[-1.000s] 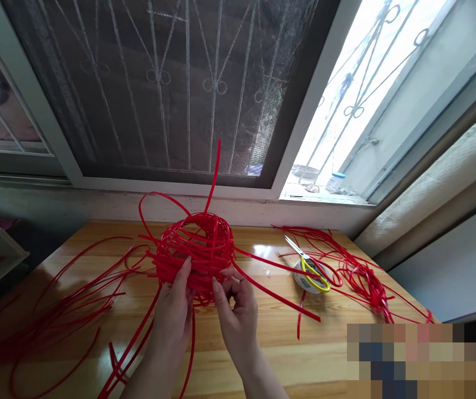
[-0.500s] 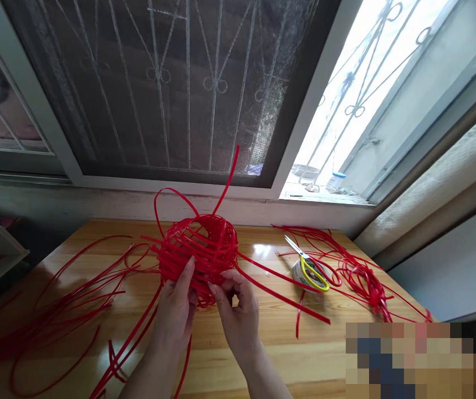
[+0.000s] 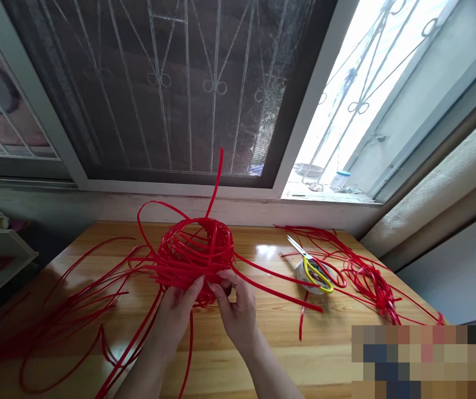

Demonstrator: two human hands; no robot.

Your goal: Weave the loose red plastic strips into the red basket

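A round red woven basket (image 3: pixel 196 246) made of flat strips stands in front of me, its open top tilted up and long loose strips sticking out on several sides. At its lower front, my left hand (image 3: pixel 179 305) is closed on the weave, thumb pressed on the strips and the other fingers partly hidden. Close beside it, my right hand (image 3: pixel 234 305) pinches the woven strips at the basket's lower right front, with thumb and index finger together. The two thumbs almost meet.
Yellow-handled scissors (image 3: pixel 318 275) lie on a round container (image 3: pixel 304 272) to the right. Beyond them is a bundle of red strips (image 3: pixel 370 282). More loose strips (image 3: pixel 75 302) spread over the left of the wooden table (image 3: pixel 279 360). A barred window stands behind.
My left hand has moved slightly lower, its thumb now closer to the right thumb. The basket has turned slightly, and its upright strip and loop have shifted left.
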